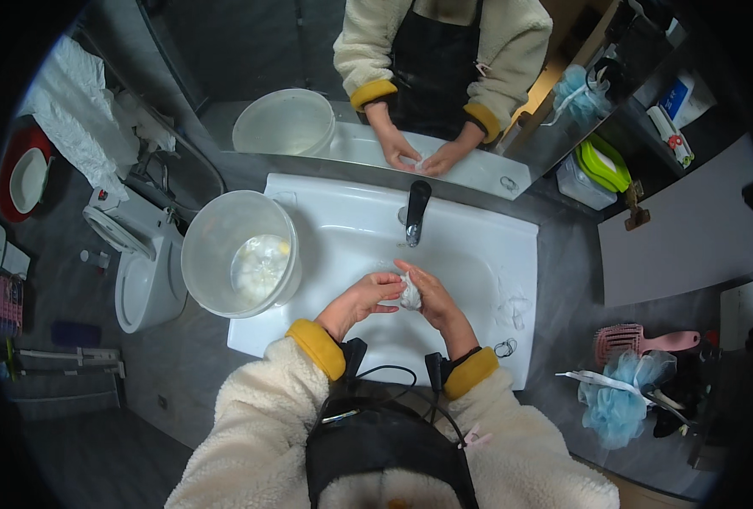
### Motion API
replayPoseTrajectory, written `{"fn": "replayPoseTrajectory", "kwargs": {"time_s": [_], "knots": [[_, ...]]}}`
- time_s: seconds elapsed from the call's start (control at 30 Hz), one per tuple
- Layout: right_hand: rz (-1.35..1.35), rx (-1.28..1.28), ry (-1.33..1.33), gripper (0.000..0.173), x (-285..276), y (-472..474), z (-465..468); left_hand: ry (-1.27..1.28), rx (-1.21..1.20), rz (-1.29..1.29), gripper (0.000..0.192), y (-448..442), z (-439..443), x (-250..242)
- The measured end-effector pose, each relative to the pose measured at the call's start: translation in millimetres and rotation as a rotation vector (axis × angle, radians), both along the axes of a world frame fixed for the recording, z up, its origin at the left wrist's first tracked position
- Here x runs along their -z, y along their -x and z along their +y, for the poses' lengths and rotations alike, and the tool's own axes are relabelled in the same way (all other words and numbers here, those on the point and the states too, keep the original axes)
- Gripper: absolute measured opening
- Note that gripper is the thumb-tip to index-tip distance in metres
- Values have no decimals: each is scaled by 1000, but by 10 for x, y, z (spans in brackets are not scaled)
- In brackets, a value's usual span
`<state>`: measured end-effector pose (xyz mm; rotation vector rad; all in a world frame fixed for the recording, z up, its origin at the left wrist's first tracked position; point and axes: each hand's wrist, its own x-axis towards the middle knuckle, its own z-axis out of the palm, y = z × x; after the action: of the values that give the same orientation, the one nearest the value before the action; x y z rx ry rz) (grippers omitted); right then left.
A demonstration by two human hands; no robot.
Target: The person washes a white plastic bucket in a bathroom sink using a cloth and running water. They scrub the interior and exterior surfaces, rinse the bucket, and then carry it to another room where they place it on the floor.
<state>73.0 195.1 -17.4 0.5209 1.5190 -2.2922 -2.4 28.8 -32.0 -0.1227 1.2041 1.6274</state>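
Over the basin of the white washbasin (344, 343), my left hand (367, 298) and my right hand (435, 298) face each other with a small crumpled white cloth (409, 294) between them. The cloth rests against my right palm and fingers, while the fingertips of my left hand touch its left side. Behind my hands stands the black-topped faucet (418, 213); whether water runs cannot be told. To the left, a translucent plastic bucket (214, 254) on the basin's rim holds whitish contents and a small yellow thing. The mirror behind repeats my hands and the bucket.
A dark hair tie (505, 347) lies on the washbasin's right rim. Farther right are a pink hairbrush (669, 341), a blue bath puff (615, 401) and a plastic container with a green lid (605, 167). The toilet (153, 286) stands left, below a hanging white cloth (77, 95).
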Motion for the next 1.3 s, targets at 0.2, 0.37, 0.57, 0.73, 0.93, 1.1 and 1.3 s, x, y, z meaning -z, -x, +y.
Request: {"fn": "replayPoseTrajectory", "kwargs": {"time_s": [0.2,0.37,0.57,0.73,0.93,1.1,1.3], "knots": [[-41,252,-32,48,129,5,46,151,-220,-1,23,9,-35,29],[315,-24,-431,58,15,-3,-563,-212,-414,-316,32,-176,222,-70],[295,-243,-151,55,-289,18,-363,143,-393,-148,42,-45,160,47],[-216,125,653,38,-220,238,-330,-430,-208,-393,47,77,11,316],[422,423,-894,30,-183,236,-612,-570,-248,-342,59,42,6,175],[730,224,-936,21,-66,209,-538,-461,-312,-220,64,-193,61,-448],[76,379,2,46,165,270,-465,-15,-4,144,44,-407,-133,-858]]}}
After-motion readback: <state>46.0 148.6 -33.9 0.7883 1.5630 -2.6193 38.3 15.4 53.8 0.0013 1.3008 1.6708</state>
